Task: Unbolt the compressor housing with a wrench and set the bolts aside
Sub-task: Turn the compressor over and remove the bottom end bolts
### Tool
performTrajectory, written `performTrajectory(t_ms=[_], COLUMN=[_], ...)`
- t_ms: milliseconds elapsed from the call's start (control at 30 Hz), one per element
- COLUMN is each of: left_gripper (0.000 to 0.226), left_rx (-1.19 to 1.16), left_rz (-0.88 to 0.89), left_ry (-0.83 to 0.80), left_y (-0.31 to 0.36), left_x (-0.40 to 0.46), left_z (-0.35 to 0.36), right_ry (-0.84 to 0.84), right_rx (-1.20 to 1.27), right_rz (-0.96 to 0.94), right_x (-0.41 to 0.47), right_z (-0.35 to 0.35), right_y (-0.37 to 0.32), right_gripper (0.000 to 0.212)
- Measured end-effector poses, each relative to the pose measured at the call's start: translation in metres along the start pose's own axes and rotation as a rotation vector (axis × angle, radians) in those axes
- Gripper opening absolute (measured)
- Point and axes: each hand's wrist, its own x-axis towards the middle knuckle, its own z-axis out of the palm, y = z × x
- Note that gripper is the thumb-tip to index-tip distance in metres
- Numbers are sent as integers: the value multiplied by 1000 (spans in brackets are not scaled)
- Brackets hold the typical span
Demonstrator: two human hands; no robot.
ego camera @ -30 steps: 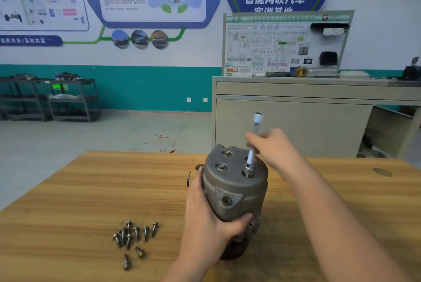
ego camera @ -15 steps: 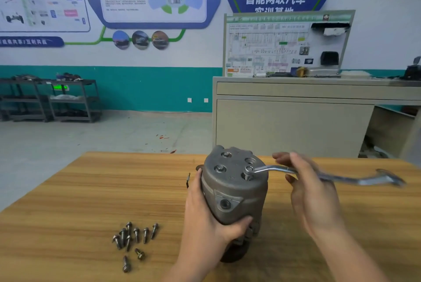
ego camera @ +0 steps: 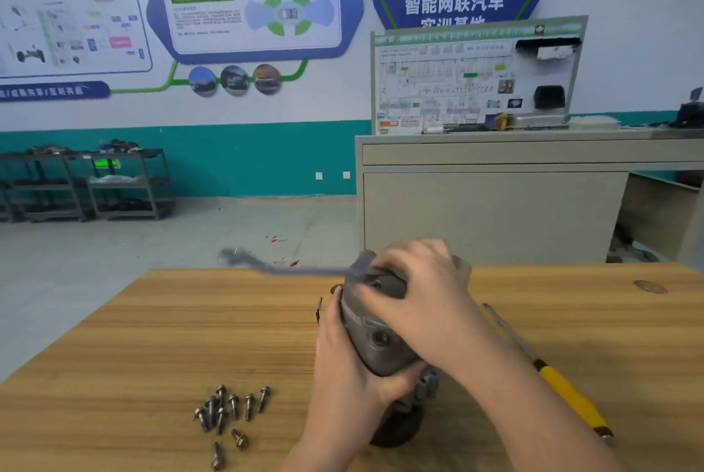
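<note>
Near table's front edge (ego camera: pixel 114 319), bolts (ego camera: pixel 228 414) left of compressor (ego camera: pixel 377 342).

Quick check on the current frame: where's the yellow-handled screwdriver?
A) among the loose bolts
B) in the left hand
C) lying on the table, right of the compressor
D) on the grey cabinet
C: the yellow-handled screwdriver lies flat on the wooden table, to the right of the compressor, under the right forearm; neither hand holds it, and the loose bolts lie on the other side.
</note>
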Motion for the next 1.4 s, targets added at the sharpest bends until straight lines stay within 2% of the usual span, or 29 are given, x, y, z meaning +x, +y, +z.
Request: performTrajectory(t_ms=[67, 133, 233, 300, 367, 433, 600, 667, 767, 867, 933, 1000, 1033, 1067, 1133, 1167, 1300, 1400], left_gripper=[125, 127, 128, 128, 127, 126, 130, 131, 122, 123, 128, 130, 130, 129, 127, 126, 127, 129], left_rx=[-23, -14, 41, 38, 41, 42, 33, 22, 15, -8, 32, 67, 64, 62, 64, 61, 69, 80], left_rz=[1, 2, 30, 24, 26, 22, -14, -17, 2, -3, 10, 29, 25, 20, 15, 15, 2, -23], left_ry=[-3, 12, 26, 27, 24, 24, 17, 15, 6, 8, 27, 40, 40, 39, 39, 43, 55, 24], left_y=[-1, -5, -10, -9, -7, -5, -4, -3, -1, -4, -7, -8, -7, -6, -3, -1, 1, 1], left_x=[-1, -3, -7, -6, -4, -1, 2, 4, 5, 0, -4, -6, -6, -5, -3, -3, -2, -3], left_z=[1, 1, 0, 0, 0, 0, 0, 1, 1, 2, 1, 1, 1, 1, 1, 1, 1, 0], right_ry=[137, 253, 412, 353, 184, 102, -256, -208, 18, 237, 355, 423, 422, 390, 255, 183, -88, -278], right_rx=[166, 419, 906, 1034, 954, 783, 47, -151, -105, 153, 465, 861, 983, 994, 826, 716, 265, -24], right_rz=[-49, 8, 359, 689, 871, 849, 471, 284, 14, -65, 54, 291, 445, 592, 771, 789, 635, 419], right_x=[-22, -39, -46, -34, -10, 20, 53, 41, 8, -24, -36, -36, -31, -22, 4, 17, 66, 76], right_z=[-6, -10, -15, -16, -19, -20, 3, 11, 7, -7, -16, -18, -16, -13, -9, -9, -3, 10], right_y=[13, 29, 56, 75, 80, 75, 15, -4, -10, 12, 32, 51, 60, 68, 77, 78, 51, 13], right_gripper=[10, 16, 23, 32, 33, 25, 27, 23, 13, 29, 26, 10, 9, 13, 20, 23, 26, 19])
